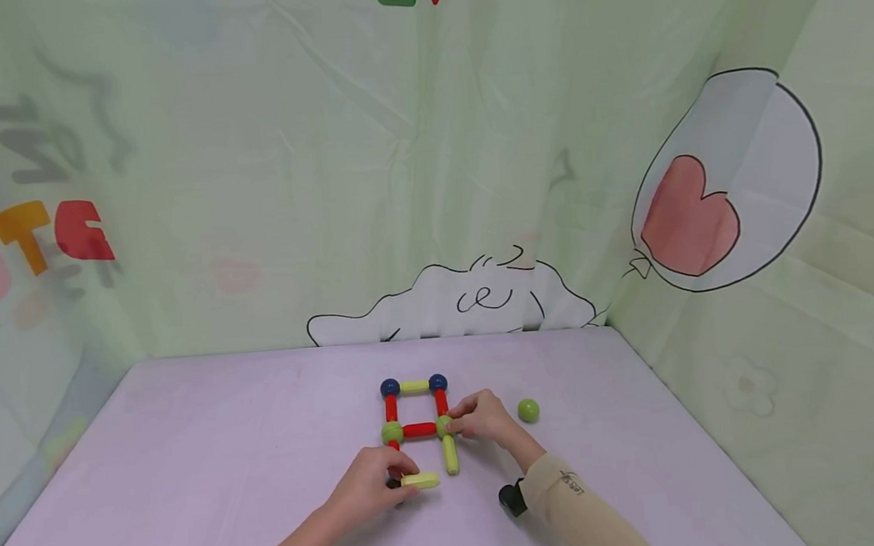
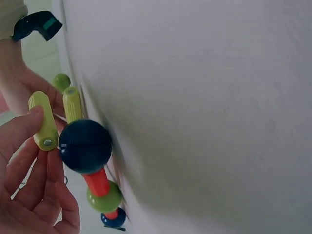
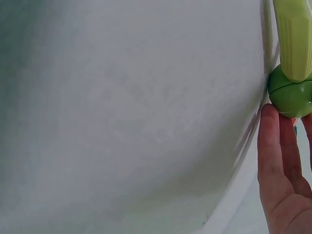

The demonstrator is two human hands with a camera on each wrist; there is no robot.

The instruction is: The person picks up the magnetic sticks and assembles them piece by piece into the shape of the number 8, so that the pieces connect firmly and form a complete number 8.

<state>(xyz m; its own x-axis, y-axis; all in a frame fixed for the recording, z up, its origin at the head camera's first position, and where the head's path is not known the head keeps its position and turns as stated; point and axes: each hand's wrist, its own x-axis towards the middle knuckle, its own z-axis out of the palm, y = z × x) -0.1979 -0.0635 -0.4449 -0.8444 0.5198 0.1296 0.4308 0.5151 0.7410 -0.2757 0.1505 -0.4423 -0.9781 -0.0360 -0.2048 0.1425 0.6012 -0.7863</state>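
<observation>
On the table lies a frame of toy rods and balls: two blue balls (image 1: pixel 390 388) joined by a yellow rod (image 1: pixel 415 387), with red rods (image 1: pixel 420 430) leading to two green balls. My left hand (image 1: pixel 375 481) pinches a loose yellow rod (image 2: pixel 45 122) between thumb and fingers, beside the near dark blue ball (image 2: pixel 85 146). My right hand (image 1: pixel 484 420) holds the right green ball (image 3: pixel 291 92) of the frame at its fingertips. From that ball another yellow rod (image 1: pixel 451 456) points toward me.
A loose green ball (image 1: pixel 529 410) lies on the table right of the frame. A dark wrist strap (image 1: pixel 513 499) shows at the right sleeve. The pale table (image 1: pixel 229 436) meets a printed curtain (image 1: pixel 252 192) at its far edge.
</observation>
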